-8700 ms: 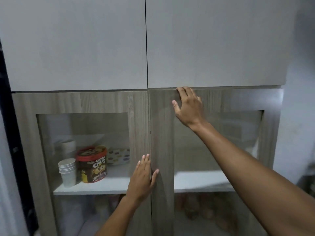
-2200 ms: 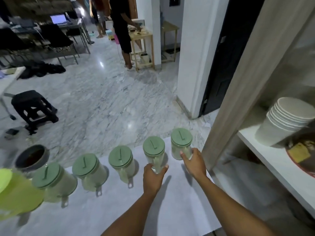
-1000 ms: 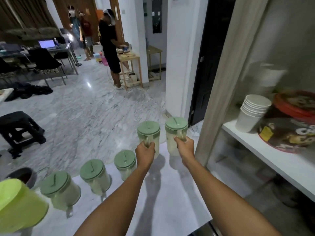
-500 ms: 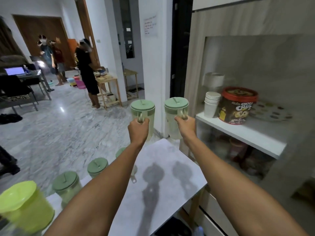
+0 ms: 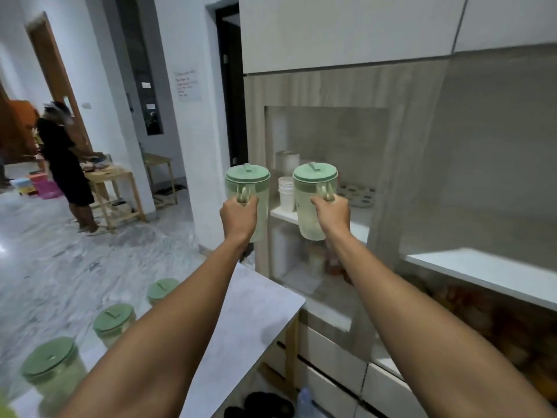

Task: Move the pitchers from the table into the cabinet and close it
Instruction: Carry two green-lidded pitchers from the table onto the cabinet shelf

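Observation:
My left hand (image 5: 239,217) grips the handle of a clear pitcher with a green lid (image 5: 247,184), held up in the air. My right hand (image 5: 331,214) holds a second green-lidded pitcher (image 5: 313,188) the same way, in front of the cabinet's left glass door (image 5: 325,140). The cabinet's white shelf (image 5: 482,270) shows bare at the right, where the door looks open. Three more green-lidded pitchers stand on the grey table (image 5: 256,315) at lower left: one (image 5: 162,289) partly behind my left arm, one (image 5: 113,322) in the middle, one (image 5: 49,369) nearest.
Behind the glass stand stacked white cups (image 5: 286,194) and a dotted plate (image 5: 358,194). White drawers (image 5: 331,360) sit below the cabinet. A person in black (image 5: 64,167) stands at a wooden table (image 5: 117,188) at the far left on the marble floor. Dark slippers (image 5: 259,405) lie under the table.
Both hands took a pitcher each off the table, raised them and carried them rightward toward the cabinet. My view has swung from the table up to the cabinet front.

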